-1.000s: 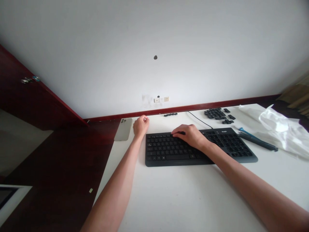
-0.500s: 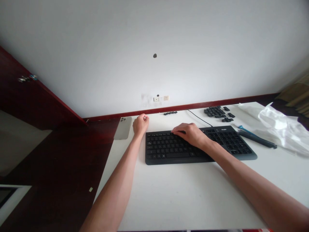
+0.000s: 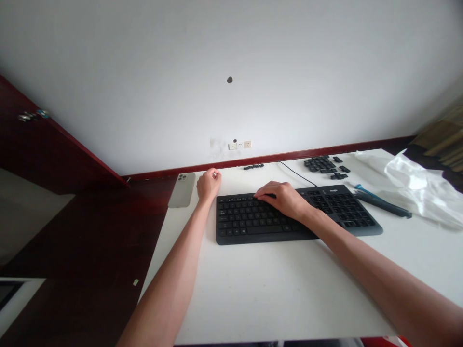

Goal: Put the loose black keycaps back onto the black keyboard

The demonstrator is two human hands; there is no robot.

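A black keyboard point(image 3: 249, 231) lies on the white table; keys fill its left part, while its number-pad side shows bare sockets. My right hand point(image 3: 284, 200) rests over it, closed, thumb and fingertips pressed together at the top row; anything pinched there is hidden. Just beyond the keyboard's upper left corner, my left hand point(image 3: 209, 184) is curled closed on the table, and what it may hold is too small to name. Behind the keyboard are a short row of loose black keycaps point(image 3: 253, 166) and, farther right, a cluster of keycaps point(image 3: 320, 164).
A phone point(image 3: 182, 190) lies by the table's left edge. To the right of the keyboard are a dark, long strip-like object point(image 3: 385, 206) with a blue-tipped tool point(image 3: 361, 189) alongside, and a crumpled white plastic bag point(image 3: 415, 185). A cable point(image 3: 298, 174) runs back toward the wall.
The whole view has shifted slightly. My right fingertips stay at the keyboard's top row, and my left hand keeps its curled pose.
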